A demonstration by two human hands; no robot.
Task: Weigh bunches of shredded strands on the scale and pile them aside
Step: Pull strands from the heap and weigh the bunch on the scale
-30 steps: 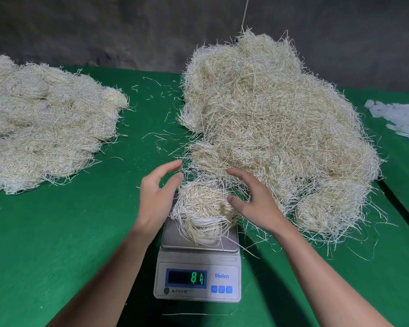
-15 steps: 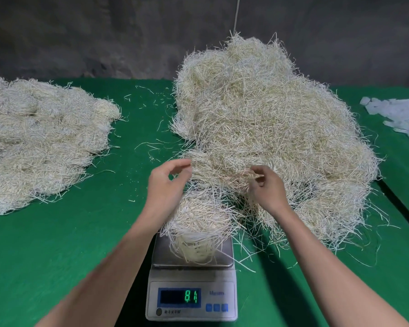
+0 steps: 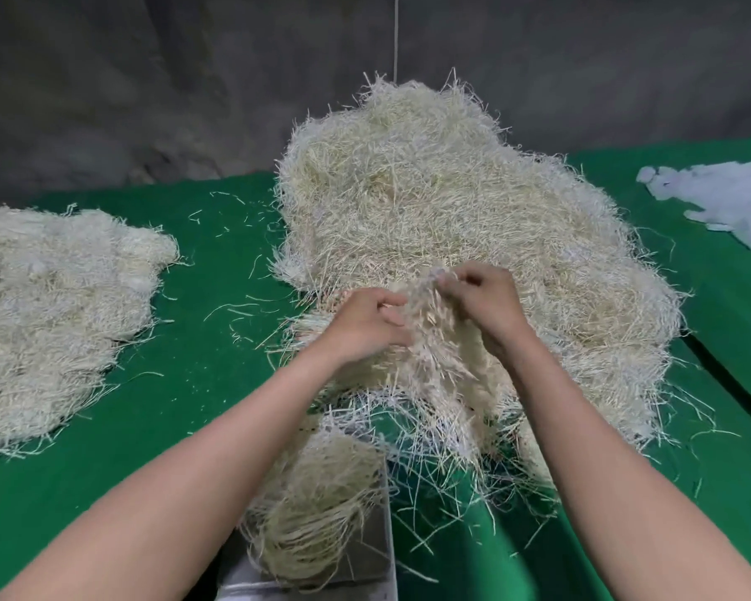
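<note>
Both hands are up at the near edge of the big heap, and they share one tuft of strands (image 3: 430, 340). The left hand (image 3: 365, 325) has its fingers curled in and pinched on the left side of that tuft; the right hand (image 3: 488, 305) is closed on its top, fingers bunched tight around the pale fibres. The tuft hangs between them, motion-blurred, its loose ends fanning down toward the green table cover (image 3: 170, 383).

Right behind the hands rises the main heap of shredded strands (image 3: 452, 210), tall and shaggy, spreading out to the right and touching the tuft at its base. Below the forearms, near the bottom edge, a looped bunch (image 3: 317, 527) sits on the scale's metal pan (image 3: 376, 557), strands spilling over the rim. Only the pan shows; the display is out of frame, so no reading can be told.

Off to the left, well apart from the heap, lies the flatter weighed pile (image 3: 48, 310). Stray single strands are scattered on the cloth between the two. At the far right edge lies a patch of pale whitish material (image 3: 729, 197), too blurred to identify. A grey wall (image 3: 148, 80) closes off the back.
</note>
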